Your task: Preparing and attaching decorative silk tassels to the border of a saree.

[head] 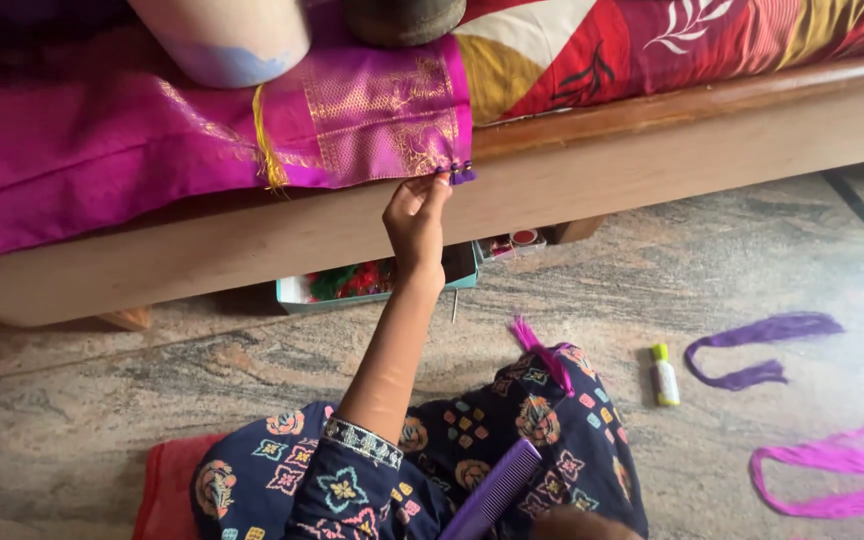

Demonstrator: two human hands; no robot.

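Over stone floor, left hand [415, 222] grip pinches purple tassels [460, 174] edging gold-patterned magenta cloth [152, 130].

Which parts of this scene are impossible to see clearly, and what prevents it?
Head view:
- Right hand: almost wholly cut off by the bottom edge; its grip on the purple plastic comb is unclear.
- Left hand: fingertips pinch at the magenta silk cloth's purple tassels, too small to make out.
- Shallow teal box: mostly hidden under the wooden bed frame.
- Pale round container: cut off by the top edge.
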